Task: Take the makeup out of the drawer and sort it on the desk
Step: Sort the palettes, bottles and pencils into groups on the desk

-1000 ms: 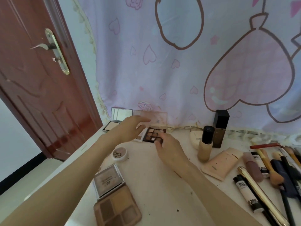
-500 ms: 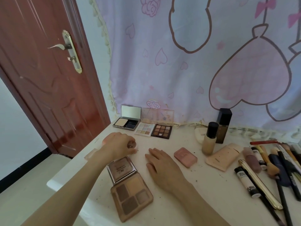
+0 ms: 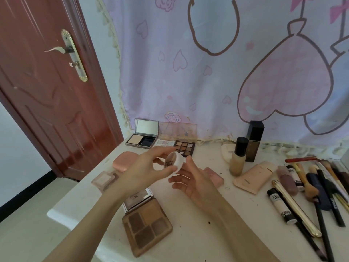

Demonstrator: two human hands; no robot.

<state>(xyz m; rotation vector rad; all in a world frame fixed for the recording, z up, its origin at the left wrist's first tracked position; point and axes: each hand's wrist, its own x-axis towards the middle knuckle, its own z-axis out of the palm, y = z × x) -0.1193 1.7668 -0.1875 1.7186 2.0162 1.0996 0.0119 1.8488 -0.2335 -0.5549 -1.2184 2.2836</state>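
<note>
Jar (image 3: 174, 163) — small, round, white — sits above the surface (image 3: 207, 214), pinched between thumb and fingers of the left hand (image 3: 145, 171); right hand (image 3: 194, 180) just beside it, fingers loose, gripping nothing; brown open palette (image 3: 147, 224) lies below the hands; brushes (image 3: 321, 186) lie at right.

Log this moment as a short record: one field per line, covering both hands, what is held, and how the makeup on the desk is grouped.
left hand: left hand grips a small round white jar, lifted above the desk
right hand: right hand open, fingers relaxed beside the jar, holding nothing
back row: mirror compact, pale palette, dark eyeshadow palette
near edge: open brown palette
left side: pink compact
middle: two foundation bottles, beige tube
right side: brushes and pencils lying together
</note>
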